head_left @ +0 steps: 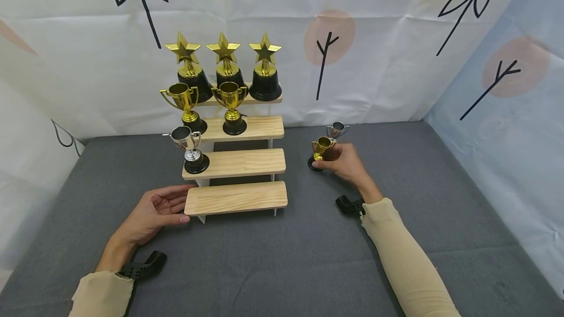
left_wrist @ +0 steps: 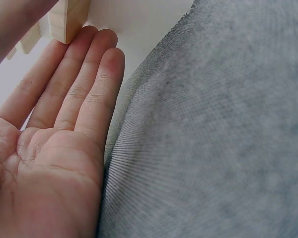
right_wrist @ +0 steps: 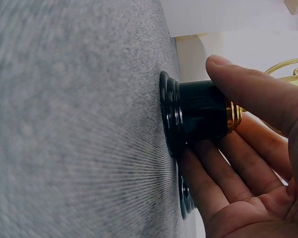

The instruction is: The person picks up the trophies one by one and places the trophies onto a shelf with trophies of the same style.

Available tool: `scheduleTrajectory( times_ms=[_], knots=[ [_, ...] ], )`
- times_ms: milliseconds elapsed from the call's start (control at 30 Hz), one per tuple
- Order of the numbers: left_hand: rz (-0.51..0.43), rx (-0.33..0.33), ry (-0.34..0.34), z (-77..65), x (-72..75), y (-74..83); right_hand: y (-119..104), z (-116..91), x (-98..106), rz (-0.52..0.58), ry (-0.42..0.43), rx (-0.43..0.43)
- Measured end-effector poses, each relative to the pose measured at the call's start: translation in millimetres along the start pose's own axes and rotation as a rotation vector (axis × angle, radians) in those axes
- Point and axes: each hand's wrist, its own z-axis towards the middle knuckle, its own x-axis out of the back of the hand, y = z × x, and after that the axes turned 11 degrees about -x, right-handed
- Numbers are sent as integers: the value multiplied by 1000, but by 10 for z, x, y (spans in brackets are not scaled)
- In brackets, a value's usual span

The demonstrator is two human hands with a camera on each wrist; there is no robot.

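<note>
My left hand [head_left: 155, 209] is at the left end of the lowest step of a wooden stepped stand [head_left: 238, 198]. Its fingers [left_wrist: 92, 89] are nearly straight, with the tips against the stand's side. Over on the right, my right hand [head_left: 345, 164] holds a small gold trophy cup [head_left: 323, 144] low down, thumb on one side of its black base [right_wrist: 203, 110] and fingers on the other. That base stands on the grey cloth. Just behind is a silver trophy cup [head_left: 337, 130], its lower part hidden by the hand and the gold cup.
Three gold star trophies [head_left: 266, 62] stand on the top step. Two gold cups [head_left: 230, 96] are on the step below, and a silver cup [head_left: 183, 136] is at the left of the third. A printed white cloth [head_left: 379, 72] hangs behind the grey-covered table [head_left: 308, 268].
</note>
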Motion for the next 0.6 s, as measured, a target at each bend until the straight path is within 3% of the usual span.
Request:
scheduleTrajectory(
  times_ms=[600],
  knots=[
    [6,0,3,2,-1,1,35,13,-4,-49,18,4]
  ],
)
